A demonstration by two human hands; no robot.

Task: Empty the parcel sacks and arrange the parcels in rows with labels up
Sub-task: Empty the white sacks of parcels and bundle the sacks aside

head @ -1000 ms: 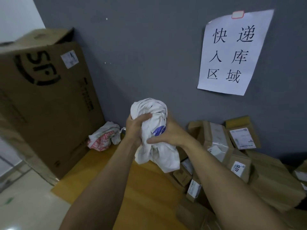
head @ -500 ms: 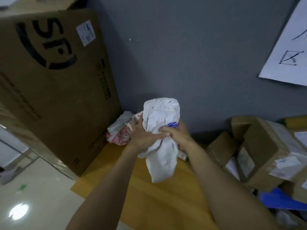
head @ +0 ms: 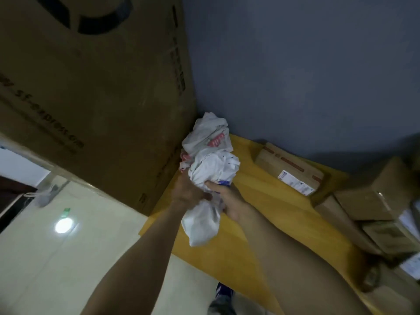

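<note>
held sack: crumpled white plastic with a blue print patch, centre of the frame, bunched up between both hands, loose end hanging down over the yellow platform
left grip: closed round the left side of the held sack, fingers wrapped into the plastic
right grip: closed on the held sack from the right, thumb pressed across the front by the blue print
second sack: crumpled white with red print, just above the held sack in the frame, in the corner between large carton and wall; contact with the held sack impossible to tell
labelled parcel: flat brown box right of centre, lying on the platform close to the wall, white label showing on its near end
parcel stack: several brown boxes piled at the right edge, blurred
platform: yellow wood, under sacks and parcels
large carton: brown, black print, filling the upper left
wall: grey, upper right
floor: pale glossy tiles, lower left, bright light spot
shoe: bottom edge, blurred
</note>
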